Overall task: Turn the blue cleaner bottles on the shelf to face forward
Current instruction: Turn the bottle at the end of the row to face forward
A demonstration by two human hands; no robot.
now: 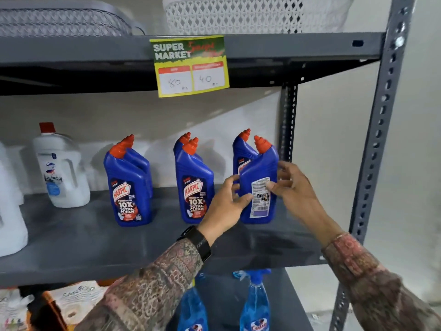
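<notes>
Three pairs of blue cleaner bottles with orange caps stand on the grey shelf. The left front bottle and the middle front bottle show their front labels. The right front bottle shows its white back label. My left hand grips its left side and my right hand grips its right side, thumb on the label. A further bottle stands behind it, label partly visible. Each other front bottle hides most of the one behind.
A white jug with a red cap stands at the left of the shelf. A yellow price tag hangs from the shelf above, under baskets. Blue spray bottles stand on the shelf below. A grey upright post bounds the right.
</notes>
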